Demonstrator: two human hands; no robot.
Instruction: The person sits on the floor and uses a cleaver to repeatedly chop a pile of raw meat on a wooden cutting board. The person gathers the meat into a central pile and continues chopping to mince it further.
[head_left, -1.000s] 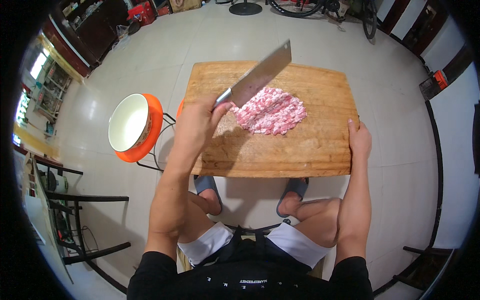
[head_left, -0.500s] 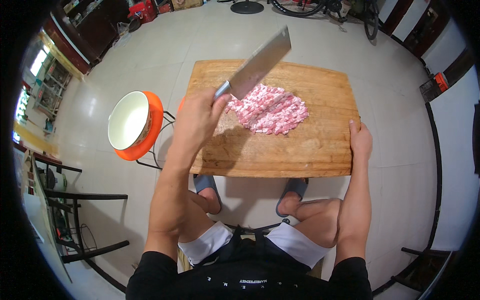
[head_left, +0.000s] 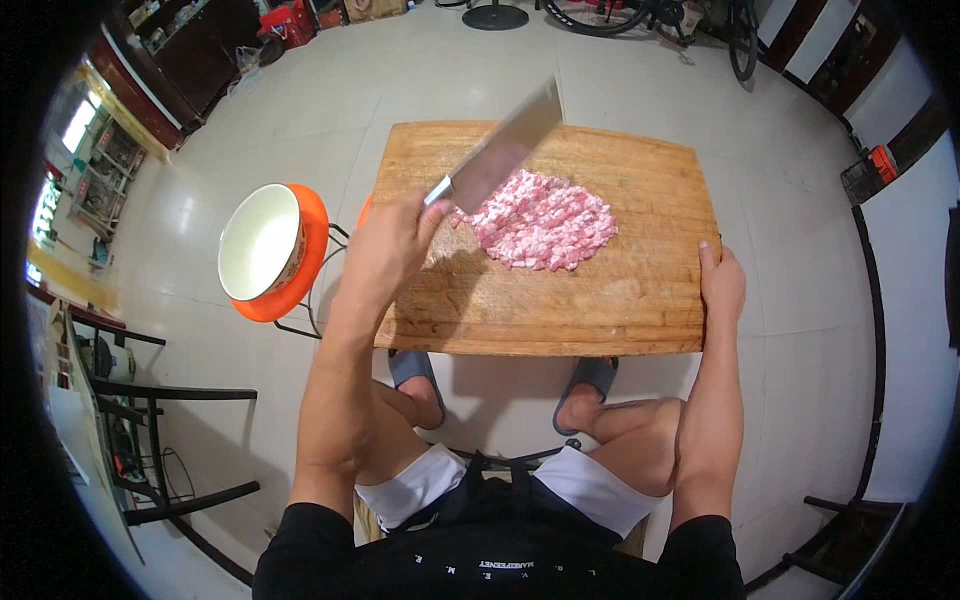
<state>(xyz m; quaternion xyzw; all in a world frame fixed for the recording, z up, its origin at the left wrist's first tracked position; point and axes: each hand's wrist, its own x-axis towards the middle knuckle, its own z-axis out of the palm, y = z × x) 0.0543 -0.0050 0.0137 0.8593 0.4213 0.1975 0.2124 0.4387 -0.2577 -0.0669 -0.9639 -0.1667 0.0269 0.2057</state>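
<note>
My left hand (head_left: 393, 240) is wrapped round the handle of a cleaver (head_left: 507, 148). Its broad blade slants up and to the right, hiding part of the chopped pink-and-white meat (head_left: 552, 222) behind it. The meat lies in a flat heap near the middle of a thick wooden cutting board (head_left: 560, 315). At the board's right edge, my right hand (head_left: 723, 283) grips the side, with the thumb on top and the other fingers mostly hidden.
Left of the board, a cream enamel bowl (head_left: 259, 243) rests on an orange round seat (head_left: 313, 235) with black metal legs. My slippered feet are below the board's near edge. A black-framed chair (head_left: 180, 393) stands at left; a bicycle (head_left: 640, 18) is at the back.
My left hand has lowered the cleaver a little, bringing its blade nearer and slightly leftward. My right hand keeps its place on the board, and the meat looks much the same.
</note>
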